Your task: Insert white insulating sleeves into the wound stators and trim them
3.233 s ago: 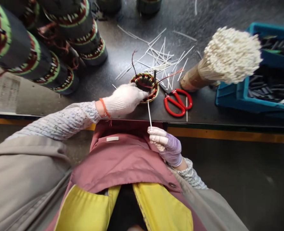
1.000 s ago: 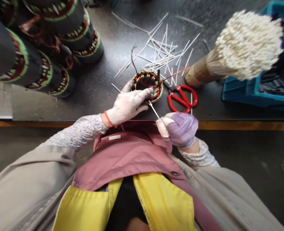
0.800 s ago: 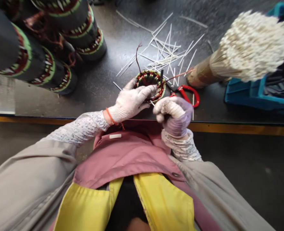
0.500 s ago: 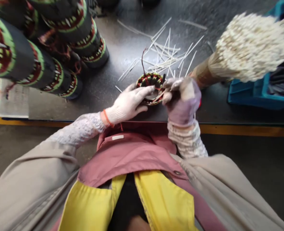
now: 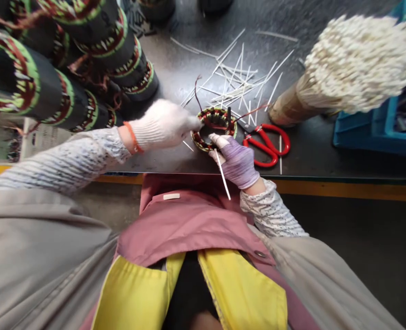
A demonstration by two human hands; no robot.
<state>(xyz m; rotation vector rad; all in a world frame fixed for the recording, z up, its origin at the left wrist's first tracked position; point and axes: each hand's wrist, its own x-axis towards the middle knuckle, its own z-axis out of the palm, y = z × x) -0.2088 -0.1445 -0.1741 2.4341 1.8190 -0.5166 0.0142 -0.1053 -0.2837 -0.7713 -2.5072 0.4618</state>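
A small ring-shaped motor stator, with green, red and black round its rim, lies near the bench's front edge. Dark red wires rise from it. My right hand, in a purple glove, grips its front rim, finger and thumb reaching into the opening. From under those fingers a thin white stick points towards me. My left hand, in a white glove, is closed at the stator's left rim; whatever its fingertips pinch is hidden. Red-handled scissors lie right of the stator, blades partly behind it.
Loose white sticks are scattered behind the stator. A thick bundle of white sticks stands at right, beside a blue crate of dark pieces. Stacked larger stators crowd the left, near a pale basket.
My left hand has drawn back left from the stator's opening and closed. My right hand has moved left onto its front rim, uncovering the scissors. A white stick now juts out in front.
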